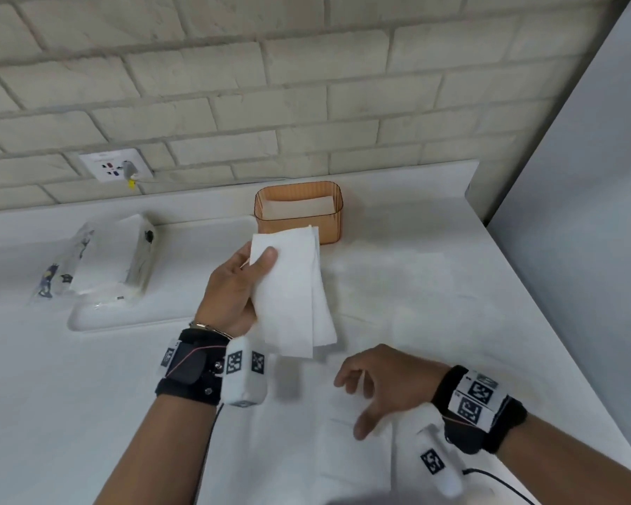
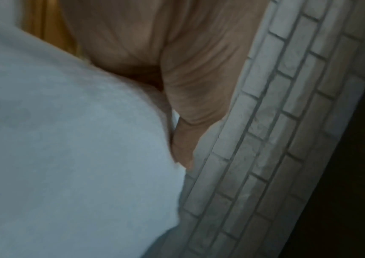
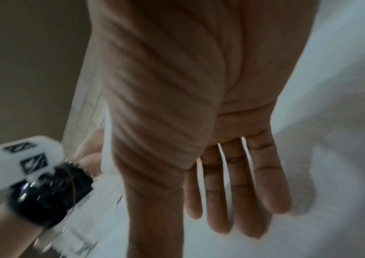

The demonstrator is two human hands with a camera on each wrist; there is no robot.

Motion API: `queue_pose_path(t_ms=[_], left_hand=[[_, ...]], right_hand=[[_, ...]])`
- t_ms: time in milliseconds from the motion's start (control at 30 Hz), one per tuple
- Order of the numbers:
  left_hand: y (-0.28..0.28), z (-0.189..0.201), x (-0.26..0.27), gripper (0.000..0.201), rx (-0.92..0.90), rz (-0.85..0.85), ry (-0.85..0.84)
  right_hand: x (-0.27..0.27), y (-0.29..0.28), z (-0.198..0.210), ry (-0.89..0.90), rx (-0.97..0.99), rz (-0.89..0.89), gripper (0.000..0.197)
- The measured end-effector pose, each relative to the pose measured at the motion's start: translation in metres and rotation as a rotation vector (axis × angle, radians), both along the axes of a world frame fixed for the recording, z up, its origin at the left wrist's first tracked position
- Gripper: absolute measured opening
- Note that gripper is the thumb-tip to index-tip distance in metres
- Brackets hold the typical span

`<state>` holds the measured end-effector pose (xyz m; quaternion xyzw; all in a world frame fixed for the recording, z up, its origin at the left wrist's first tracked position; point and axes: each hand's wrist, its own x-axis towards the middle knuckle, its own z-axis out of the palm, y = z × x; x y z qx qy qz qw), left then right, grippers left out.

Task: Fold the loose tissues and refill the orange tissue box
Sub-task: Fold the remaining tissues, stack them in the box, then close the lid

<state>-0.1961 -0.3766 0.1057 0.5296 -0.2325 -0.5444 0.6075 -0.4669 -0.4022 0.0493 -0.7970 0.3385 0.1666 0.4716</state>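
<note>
Left hand (image 1: 234,289) pinches folded tissues (image 1: 292,293) before orange tissue box (image 1: 299,213) — right hand (image 1: 383,384) empty, fingers relaxed.

A wall of pale painted brick (image 1: 234,85) runs along the far side, carrying a white socket plate (image 1: 115,168) at far left. A white countertop (image 1: 434,267) meets it below. A plain grey panel (image 1: 591,158) rises on the right.

folded tissues (image 1: 292,289): soft matt white paper, centre of frame
tissue box (image 1: 299,213): translucent ribbed orange plastic, upper centre
counter (image 1: 434,286): smooth white, faint sheen
wall (image 1: 234,85): rough matt pale brick
tissue pack (image 1: 102,264): glossy clear plastic wrap, left
</note>
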Motion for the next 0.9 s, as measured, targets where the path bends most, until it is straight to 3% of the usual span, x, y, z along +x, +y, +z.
queue_pose_path(t_ms=[133, 267, 367, 467, 633, 733, 900], left_hand=[[0.027, -0.008, 0.009, 0.057, 0.065, -0.159, 0.013], [0.057, -0.014, 0.01, 0.055, 0.08, -0.178, 0.036], [0.079, -0.01, 0.011, 0.048, 0.051, -0.077, 0.013], [0.097, -0.008, 0.016, 0.048, 0.011, -0.013, -0.022], [0.111, -0.006, 0.028, 0.032, 0.041, 0.081, -0.077], [0.118, -0.009, 0.032, 0.052, 0.105, 0.121, -0.059], [0.126, -0.023, 0.049, 0.043, 0.188, 0.107, 0.087]], right_hand=[[0.008, 0.019, -0.003, 0.12, -0.088, 0.073, 0.071], [0.01, 0.029, -0.004, 0.187, -0.09, 0.062, 0.055], [0.011, 0.04, 0.002, 0.229, -0.182, 0.075, 0.073], [0.015, 0.057, 0.005, 0.248, -0.322, 0.201, 0.092], [0.024, 0.076, 0.004, 0.166, -0.472, 0.28, 0.093], [0.013, 0.074, 0.013, 0.008, -0.446, 0.316, 0.092], [-0.024, 0.075, 0.016, -0.015, -0.476, 0.578, 0.11]])
